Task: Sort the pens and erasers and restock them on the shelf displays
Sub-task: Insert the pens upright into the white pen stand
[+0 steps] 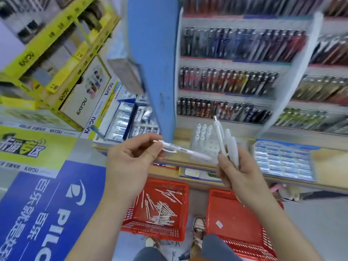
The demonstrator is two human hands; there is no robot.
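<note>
One white pen lies crosswise in the left hand, pinched near one end between the thumb and curled fingers. The right hand is closed round a bunch of white pens that stand upright out of its grip.

These look light, stiff and smooth-barrelled. A bundle would likely slide apart if the grip loosened, so mid-barrel seems the safest place to hold.

Just beyond the right hand's fingertips a white holder sits on the shelf ledge, with blurred rows of pens above it. Below the left hand a red basket holds loose white pens. Below the right hand is a second red basket. Left of the left hand are a blue floor sign and yellow cardboard displays.
</note>
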